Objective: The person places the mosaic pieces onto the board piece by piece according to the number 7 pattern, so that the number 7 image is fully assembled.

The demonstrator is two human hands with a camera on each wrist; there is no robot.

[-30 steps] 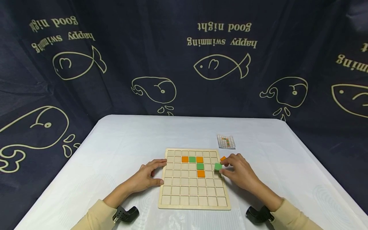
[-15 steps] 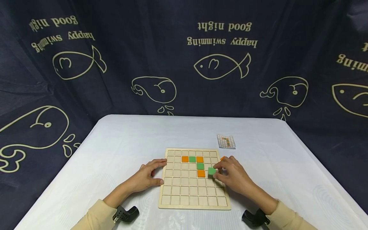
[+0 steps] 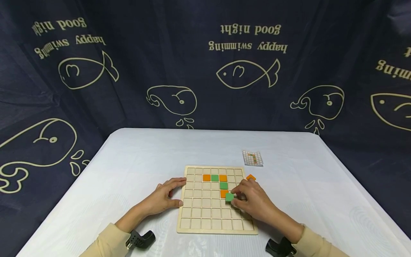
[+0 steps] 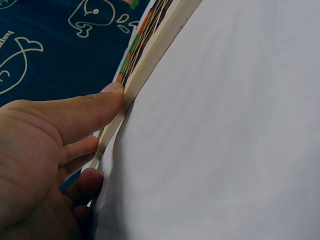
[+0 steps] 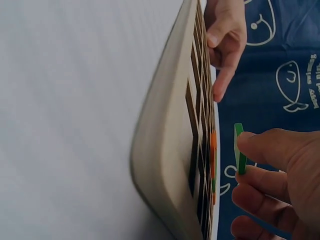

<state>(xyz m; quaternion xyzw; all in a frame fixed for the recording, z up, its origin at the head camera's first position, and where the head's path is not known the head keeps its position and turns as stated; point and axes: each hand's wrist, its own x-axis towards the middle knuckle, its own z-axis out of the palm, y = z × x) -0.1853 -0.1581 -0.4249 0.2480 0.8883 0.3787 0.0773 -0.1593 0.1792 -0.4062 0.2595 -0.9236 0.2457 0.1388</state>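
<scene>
My right hand pinches a green square tile between thumb and fingers, over the wooden grid board. The right wrist view shows this tile nearly edge-on, raised off the board. In the head view it overlaps the lower right corner of an orange tile in the grid. Above that one sits a green tile, below a row made of an orange tile, a green tile and another orange tile. My left hand rests its thumb and fingertips against the board's left edge.
A loose orange tile lies just off the board's right edge, behind my right hand. Beyond it is a small pattern card showing a coloured grid. A white cloth covers the table, and a dark printed curtain hangs behind.
My right hand has carried the green tile leftward and nearer me, from the board's right edge to beside the lowest orange tile. The loose orange tile shows more fully. The left hand keeps its place.
</scene>
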